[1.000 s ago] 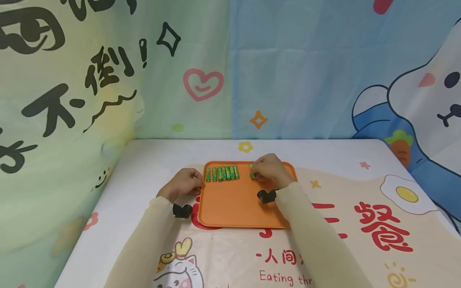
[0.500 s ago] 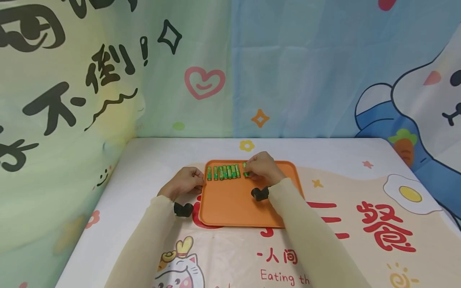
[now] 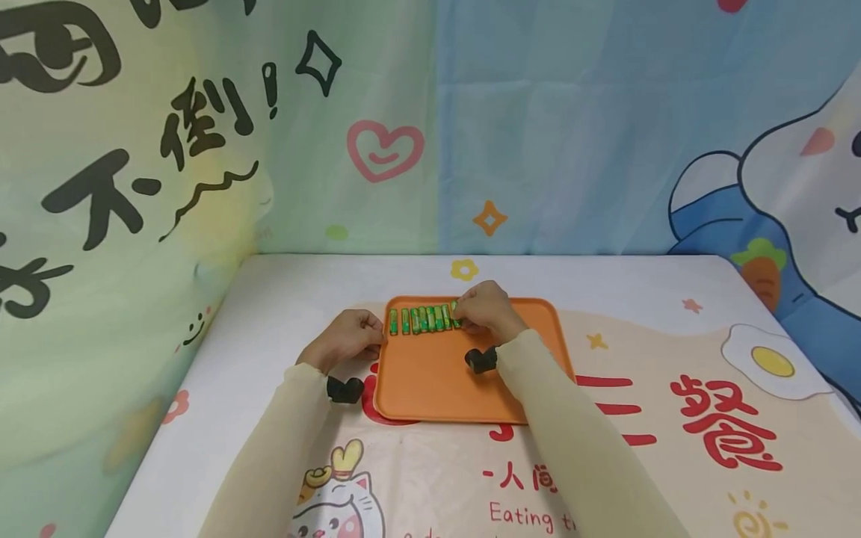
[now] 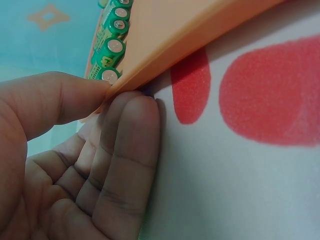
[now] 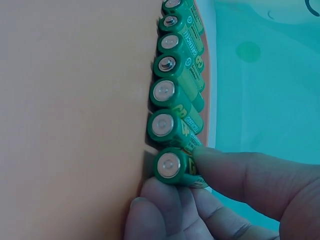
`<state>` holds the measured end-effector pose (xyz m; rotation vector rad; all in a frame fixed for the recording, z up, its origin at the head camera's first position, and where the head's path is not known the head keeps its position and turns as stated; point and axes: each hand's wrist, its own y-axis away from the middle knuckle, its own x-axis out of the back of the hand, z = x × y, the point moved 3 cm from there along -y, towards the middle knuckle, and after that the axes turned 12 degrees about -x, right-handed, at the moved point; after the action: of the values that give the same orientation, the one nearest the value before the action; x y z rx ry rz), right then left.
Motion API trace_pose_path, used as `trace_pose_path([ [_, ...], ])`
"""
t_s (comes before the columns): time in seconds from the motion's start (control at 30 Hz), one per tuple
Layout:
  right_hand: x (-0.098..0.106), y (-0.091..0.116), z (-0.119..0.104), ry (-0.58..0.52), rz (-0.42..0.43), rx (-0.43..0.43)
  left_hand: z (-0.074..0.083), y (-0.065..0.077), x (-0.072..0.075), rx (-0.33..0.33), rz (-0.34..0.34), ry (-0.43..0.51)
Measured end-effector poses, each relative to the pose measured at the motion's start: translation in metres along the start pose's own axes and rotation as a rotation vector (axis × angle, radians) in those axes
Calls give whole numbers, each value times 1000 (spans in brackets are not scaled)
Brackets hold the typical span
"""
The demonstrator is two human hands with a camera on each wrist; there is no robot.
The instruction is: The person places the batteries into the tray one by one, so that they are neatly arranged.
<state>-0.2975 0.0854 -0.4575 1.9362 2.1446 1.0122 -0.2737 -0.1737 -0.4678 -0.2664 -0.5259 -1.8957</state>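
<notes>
An orange tray (image 3: pixel 444 381) lies on the table, with a row of green batteries (image 3: pixel 423 320) along its far side. My right hand (image 3: pixel 492 309) pinches the battery (image 5: pixel 168 165) at the row's right end between thumb and fingers. In the right wrist view, that battery lies right beside its neighbour (image 5: pixel 163 125), flat ends facing the camera. At the tray's left edge, my left hand (image 3: pixel 347 338) grips the rim; in the left wrist view its thumb (image 4: pixel 85 97) is on top, near the leftmost battery (image 4: pixel 110 76), with the fingers beneath.
The table (image 3: pixel 309 288) has a printed cloth with red lettering, a cartoon cat (image 3: pixel 339 504) and a fried egg (image 3: pixel 773 361). A patterned curtain (image 3: pixel 565 134) hangs behind the table's far edge. Black wrist mounts (image 3: pixel 345 389) sit below both hands.
My right hand has slid its battery leftward across the tray, up to the end of the row. The left hand stays at the tray's edge, and the head view has shifted slightly.
</notes>
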Motion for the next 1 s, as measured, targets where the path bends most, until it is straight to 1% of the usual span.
trace_pose_path([
  [0.07,0,-1,-1,14,14,6,1,0,0,0,2,-6],
  [0.23,0,-2,-2,47,37,-11,0,-1,0,-8,1,6],
  [0.4,-2,-4,-1,55,34,-16,-1,-2,0,-8,4,29],
  [0.57,-2,-4,-1,65,42,-23,-2,-1,0,-2,8,23],
  [0.87,-2,-1,1,30,42,-12,-2,0,0,0,10,21],
  [1.0,-2,1,1,37,42,-4,-2,-1,0,-4,9,16],
])
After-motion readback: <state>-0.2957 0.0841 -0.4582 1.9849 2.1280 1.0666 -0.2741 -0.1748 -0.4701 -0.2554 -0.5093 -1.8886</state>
